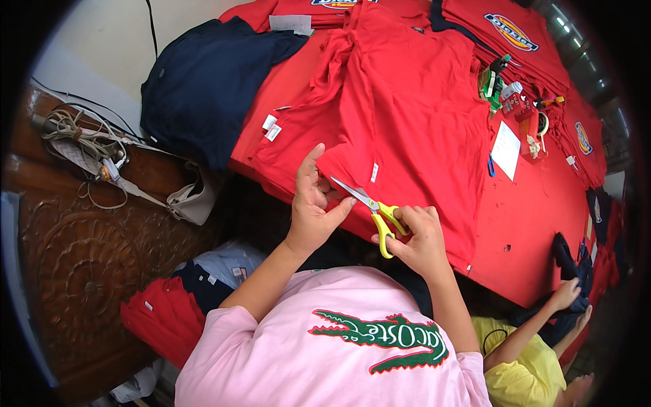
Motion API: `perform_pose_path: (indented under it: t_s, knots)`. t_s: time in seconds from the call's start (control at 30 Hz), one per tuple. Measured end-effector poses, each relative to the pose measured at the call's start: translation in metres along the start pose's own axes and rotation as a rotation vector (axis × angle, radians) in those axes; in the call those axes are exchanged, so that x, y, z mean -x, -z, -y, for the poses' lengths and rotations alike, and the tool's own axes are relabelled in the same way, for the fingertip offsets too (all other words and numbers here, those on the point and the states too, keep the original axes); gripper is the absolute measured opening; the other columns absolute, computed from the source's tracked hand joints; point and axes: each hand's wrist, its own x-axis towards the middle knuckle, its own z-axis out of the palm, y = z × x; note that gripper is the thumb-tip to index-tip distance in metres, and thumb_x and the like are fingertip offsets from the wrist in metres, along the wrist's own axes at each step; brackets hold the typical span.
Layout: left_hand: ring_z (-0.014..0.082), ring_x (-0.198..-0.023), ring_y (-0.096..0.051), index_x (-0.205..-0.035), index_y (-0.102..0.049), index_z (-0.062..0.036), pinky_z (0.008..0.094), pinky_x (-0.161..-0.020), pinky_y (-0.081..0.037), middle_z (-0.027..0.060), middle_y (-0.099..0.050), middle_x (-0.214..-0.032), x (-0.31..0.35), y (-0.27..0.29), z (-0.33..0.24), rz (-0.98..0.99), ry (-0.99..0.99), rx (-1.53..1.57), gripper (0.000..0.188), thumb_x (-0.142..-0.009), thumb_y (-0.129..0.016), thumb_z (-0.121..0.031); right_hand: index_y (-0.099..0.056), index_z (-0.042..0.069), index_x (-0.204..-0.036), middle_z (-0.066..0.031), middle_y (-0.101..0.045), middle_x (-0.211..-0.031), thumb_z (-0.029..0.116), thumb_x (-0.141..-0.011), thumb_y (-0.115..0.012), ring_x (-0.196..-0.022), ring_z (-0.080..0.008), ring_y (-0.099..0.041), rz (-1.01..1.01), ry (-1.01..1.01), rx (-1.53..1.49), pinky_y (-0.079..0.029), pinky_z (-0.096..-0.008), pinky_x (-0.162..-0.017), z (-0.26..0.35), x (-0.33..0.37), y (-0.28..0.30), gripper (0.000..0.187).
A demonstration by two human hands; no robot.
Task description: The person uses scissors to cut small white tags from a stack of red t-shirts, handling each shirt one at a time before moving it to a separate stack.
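Note:
A red T-shirt (413, 122) lies spread in front of me, its near edge drawn toward my body. My left hand (312, 203) is at that edge, with index finger and thumb stretched apart and the lower fingers curled against the cloth. What those fingers pinch is partly hidden. My right hand (417, 237) grips yellow-handled scissors (375, 205). Their blades point up and left into the space between my left thumb and index finger. A small white label (374, 172) shows on the shirt just beyond the scissors. More white tags (272, 129) lie at its left side.
Dark navy garments (203, 81) are heaped at the back left. Stacked red shirts (508, 41) fill the back right, near a tape dispenser (489, 85), white paper (506, 150) and blue pen (491, 165). A co-worker in yellow (522, 359) handles dark cloth at right. Carved wood (88, 285) stands left.

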Motion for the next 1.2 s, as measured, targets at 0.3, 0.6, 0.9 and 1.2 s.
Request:
perform_pose_path:
  t_s: [0.3, 0.6, 0.9, 1.2]
  knots:
    - [0.0239, -0.137, -0.057, -0.163, -0.026, -0.0064, 0.038, -0.117, -0.047, 0.0163, -0.047, -0.153, 0.004, 0.001, 0.006, 0.015, 0.061, -0.034, 0.089, -0.088, -0.068, 0.018, -0.066, 0.006, -0.082, -0.0045, -0.056, -0.064, 0.025, -0.072, -0.094, -0.062, -0.0207, -0.048, 0.008, -0.083, -0.026, -0.037, -0.0364, -0.07, -0.014, 0.011, -0.006, 0.035]
    - [0.0227, -0.129, -0.062, -0.165, -0.019, -0.0112, 0.0388, -0.111, -0.053, 0.016, -0.054, -0.141, 0.005, -0.01, 0.013, -0.111, 0.044, 0.041, 0.094, -0.089, -0.066, 0.02, -0.062, 0.007, -0.082, -0.0024, -0.054, -0.065, 0.025, -0.067, -0.097, -0.061, -0.0206, -0.049, -0.024, -0.002, 0.035, -0.035, -0.0365, -0.072, -0.007, 0.006, -0.002, 0.042]
    - [0.0248, -0.131, -0.061, -0.167, -0.006, -0.0182, 0.04, -0.108, -0.057, 0.0173, -0.05, -0.144, 0.008, -0.009, 0.011, -0.03, 0.074, 0.022, 0.111, -0.085, -0.069, 0.021, -0.061, 0.008, -0.079, -0.0026, -0.056, -0.062, 0.025, -0.07, -0.095, -0.058, -0.0201, -0.048, -0.009, -0.038, 0.019, -0.035, -0.0362, -0.072, -0.018, 0.008, -0.005, 0.039]
    - [0.0243, -0.125, -0.065, -0.168, 0.003, -0.0217, 0.0395, -0.104, -0.06, 0.0208, -0.042, -0.151, 0.009, -0.013, 0.007, 0.02, 0.142, 0.003, 0.12, -0.084, -0.072, 0.02, -0.061, 0.008, -0.078, -0.003, -0.054, -0.06, 0.027, -0.07, -0.094, -0.057, -0.0213, -0.05, -0.052, 0.031, 0.128, -0.036, -0.0372, -0.071, -0.005, 0.005, -0.001, 0.038]
